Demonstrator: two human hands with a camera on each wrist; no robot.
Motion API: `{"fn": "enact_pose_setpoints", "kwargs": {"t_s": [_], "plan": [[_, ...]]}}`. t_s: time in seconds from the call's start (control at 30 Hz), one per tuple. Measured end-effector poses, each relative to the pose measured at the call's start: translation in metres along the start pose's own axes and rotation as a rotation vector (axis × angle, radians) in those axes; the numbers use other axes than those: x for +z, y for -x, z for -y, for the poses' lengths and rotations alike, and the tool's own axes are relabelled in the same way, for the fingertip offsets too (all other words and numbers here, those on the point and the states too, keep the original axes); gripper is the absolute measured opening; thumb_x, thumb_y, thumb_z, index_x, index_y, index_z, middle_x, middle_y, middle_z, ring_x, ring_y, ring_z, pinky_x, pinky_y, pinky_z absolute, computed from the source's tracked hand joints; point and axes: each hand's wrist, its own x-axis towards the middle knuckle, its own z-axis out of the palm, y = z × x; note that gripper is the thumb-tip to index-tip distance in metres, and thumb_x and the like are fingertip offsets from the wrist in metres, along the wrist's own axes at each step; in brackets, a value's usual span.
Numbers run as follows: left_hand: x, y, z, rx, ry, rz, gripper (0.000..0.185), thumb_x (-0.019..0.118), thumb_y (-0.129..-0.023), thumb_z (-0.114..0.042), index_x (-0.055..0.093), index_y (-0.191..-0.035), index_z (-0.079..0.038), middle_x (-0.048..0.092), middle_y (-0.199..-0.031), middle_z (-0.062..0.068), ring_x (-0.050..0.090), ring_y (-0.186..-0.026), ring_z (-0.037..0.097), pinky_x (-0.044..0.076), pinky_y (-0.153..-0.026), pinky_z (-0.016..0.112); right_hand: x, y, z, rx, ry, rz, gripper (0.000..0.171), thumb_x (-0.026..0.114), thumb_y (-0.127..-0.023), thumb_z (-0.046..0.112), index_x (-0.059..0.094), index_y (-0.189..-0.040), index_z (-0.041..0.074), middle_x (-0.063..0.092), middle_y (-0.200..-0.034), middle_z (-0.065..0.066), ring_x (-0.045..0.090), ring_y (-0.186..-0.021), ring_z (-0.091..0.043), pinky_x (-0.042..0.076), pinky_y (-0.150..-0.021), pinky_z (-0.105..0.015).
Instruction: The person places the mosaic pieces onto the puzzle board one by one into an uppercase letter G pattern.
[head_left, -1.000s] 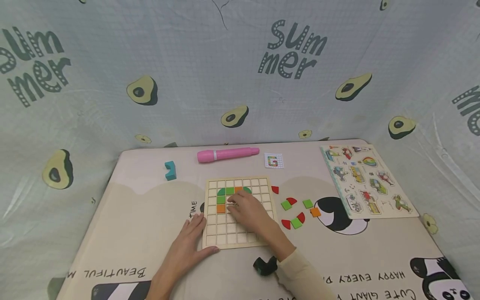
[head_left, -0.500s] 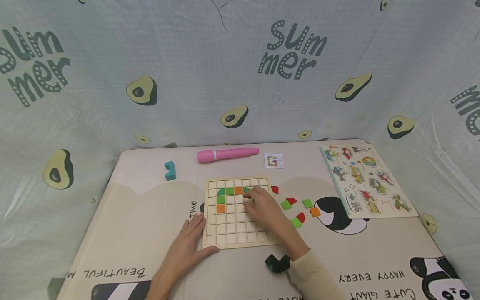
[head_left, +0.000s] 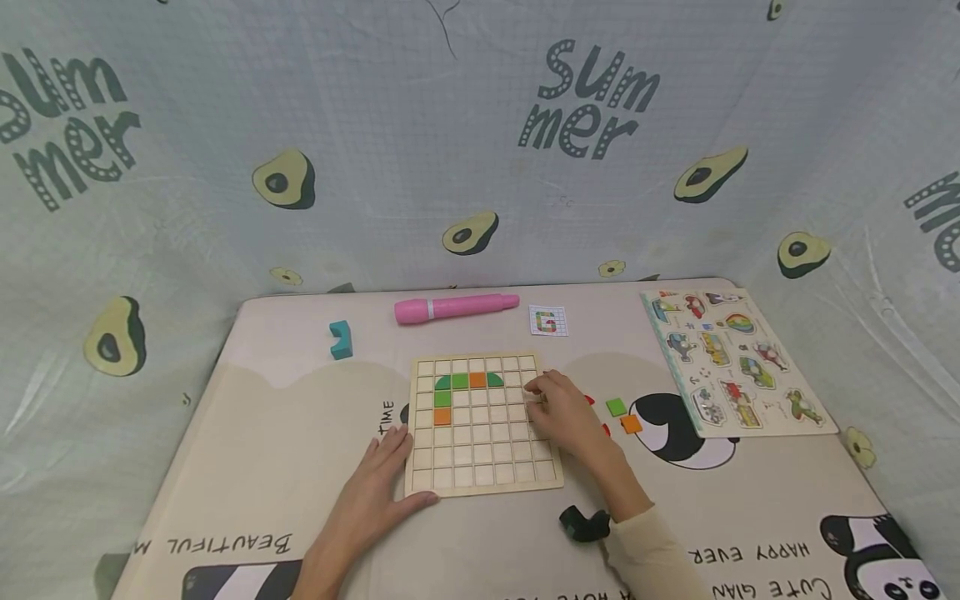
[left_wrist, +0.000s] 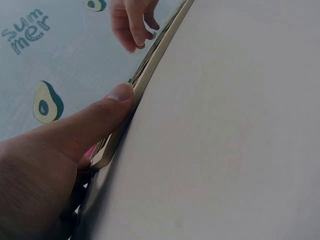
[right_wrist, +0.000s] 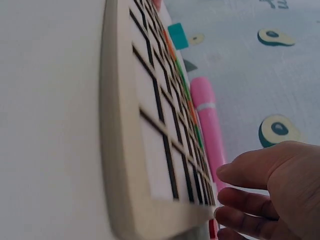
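A wooden grid board (head_left: 480, 433) lies on the mat. Its upper left cells hold green tiles (head_left: 451, 382) and orange tiles (head_left: 477, 380). My left hand (head_left: 375, 492) rests flat at the board's near left corner, with the thumb (left_wrist: 107, 107) pressed against the board's edge (left_wrist: 150, 65). My right hand (head_left: 558, 408) hovers at the board's right edge with fingers loosely bent (right_wrist: 250, 192), and I see nothing in them. It covers some of the loose tiles. A green tile (head_left: 617, 407), an orange tile (head_left: 631, 423) and slivers of red pieces (head_left: 604, 430) show beside it.
At the back of the mat lie a pink marker (head_left: 456, 307), a teal block (head_left: 341, 340) and a small pattern card (head_left: 548, 321). A vehicle peg puzzle (head_left: 738, 362) sits at the right. Avocado-print cloth walls close the space.
My right hand has slid rightwards from the middle of the board to its right edge and now covers some loose tiles. The left hand and the board have stayed put.
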Motion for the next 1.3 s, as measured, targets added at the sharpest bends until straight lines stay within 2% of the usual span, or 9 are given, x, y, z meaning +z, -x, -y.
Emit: {"fn": "enact_pose_setpoints", "kwargs": {"t_s": [0.17,0.4,0.57,0.83,1.07,1.3], "plan": [[0.0,0.0,0.0,-0.005,-0.001,0.006,0.097,0.08,-0.074,-0.058,0.051,-0.144,0.001,0.047,-0.154,0.014,0.037,-0.149,0.029,0.022,-0.127,0.044,-0.002,0.004,-0.015,0.031,0.038,0.009,0.022,0.066,-0.092,0.013,0.07,-0.113,0.006,0.063,-0.104,-0.003,0.054,-0.092,-0.016,0.057,-0.08,-0.031],[0.0,0.0,-0.001,-0.011,-0.002,0.013,0.097,0.08,-0.073,-0.059,0.051,-0.144,0.001,0.047,-0.154,0.014,0.038,-0.149,0.029,0.021,-0.127,0.043,-0.006,0.008,-0.032,0.012,0.041,-0.024,0.021,0.07,-0.09,0.012,0.071,-0.11,0.004,0.064,-0.101,-0.005,0.055,-0.089,-0.019,0.058,-0.079,-0.034],[0.0,0.0,-0.001,-0.007,-0.006,0.007,0.097,0.08,-0.073,-0.058,0.051,-0.144,0.001,0.048,-0.154,0.014,0.038,-0.149,0.029,0.021,-0.127,0.043,-0.011,0.011,-0.042,0.013,0.053,-0.017,0.02,0.067,-0.089,0.009,0.071,-0.108,0.003,0.064,-0.102,-0.008,0.054,-0.092,-0.022,0.057,-0.08,-0.037],[0.0,0.0,0.0,0.001,0.002,0.002,0.096,0.079,-0.074,-0.059,0.051,-0.145,0.0,0.047,-0.154,0.013,0.037,-0.149,0.028,0.019,-0.127,0.038,-0.024,0.016,-0.046,0.047,0.036,0.061,0.027,0.062,-0.084,0.002,0.07,-0.109,0.005,0.061,-0.112,-0.01,0.054,-0.106,-0.029,0.056,-0.092,-0.045],[0.0,0.0,0.0,-0.002,0.001,0.006,0.096,0.079,-0.074,-0.059,0.051,-0.144,0.001,0.047,-0.154,0.013,0.037,-0.149,0.029,0.02,-0.127,0.041,-0.029,0.015,-0.045,0.047,0.036,0.116,0.023,0.067,-0.09,0.001,0.069,-0.112,0.004,0.062,-0.117,-0.014,0.056,-0.11,-0.03,0.057,-0.098,-0.047],[0.0,0.0,0.0,-0.003,0.006,0.01,0.096,0.079,-0.075,-0.059,0.05,-0.145,0.0,0.047,-0.155,0.013,0.037,-0.149,0.029,0.021,-0.127,0.042,-0.03,0.012,-0.044,0.089,0.026,0.125,0.028,0.074,-0.088,0.005,0.068,-0.116,0.004,0.064,-0.116,-0.014,0.062,-0.107,-0.028,0.059,-0.099,-0.047]]}}
